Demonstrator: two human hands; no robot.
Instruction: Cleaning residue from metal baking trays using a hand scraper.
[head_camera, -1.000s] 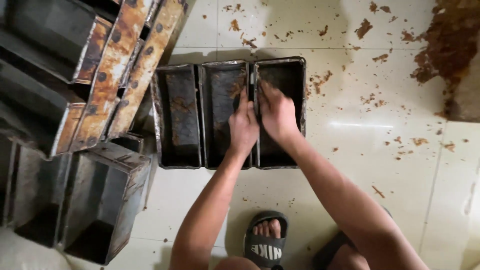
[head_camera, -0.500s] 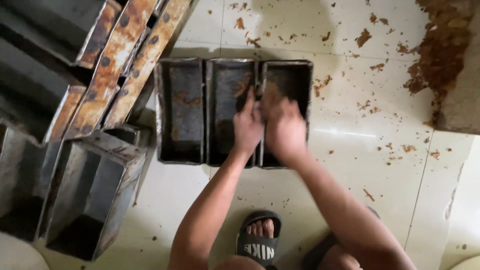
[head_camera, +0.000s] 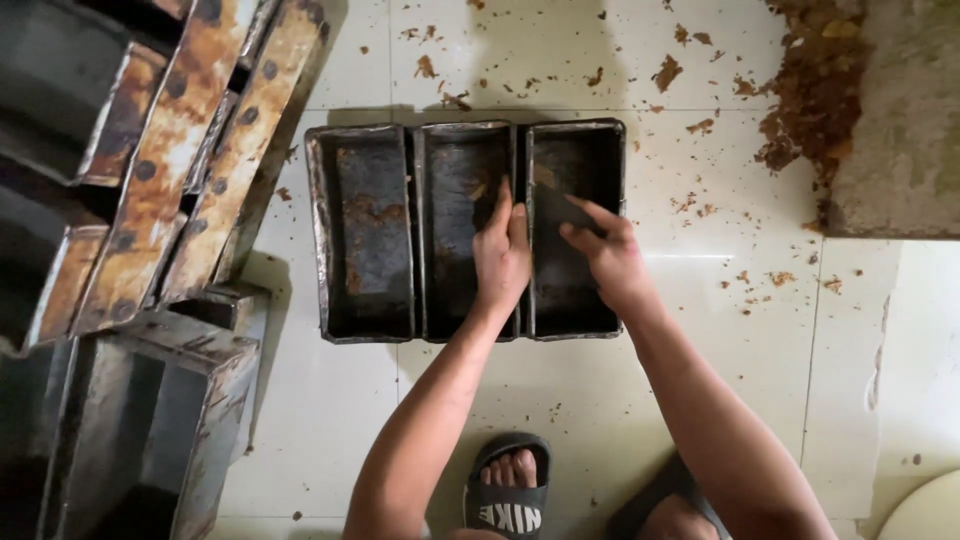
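A dark, rusty three-compartment baking tin (head_camera: 318, 240) lies on the tiled floor. My left hand (head_camera: 503, 255) rests on the wall between its middle and right compartments, fingers laid along the wall and gripping it. My right hand (head_camera: 610, 255) reaches into the right compartment and pinches a flat dark scraper (head_camera: 560, 208) whose blade lies against the tin's bottom. Burnt brown residue clings to the left and middle compartments.
Stacked rusty baking tins (head_camera: 150, 180) fill the left side, with another deep tin (head_camera: 150, 420) in front of them. Brown crumbs (head_camera: 800, 80) lie scattered beside a grey slab (head_camera: 900, 120) at the top right. My sandalled foot (head_camera: 510, 490) stands just below the tin.
Both hands have slid a little toward me along the tin. My right hand now shows the scraper in the right compartment, and my left hand has settled on the dividing wall.
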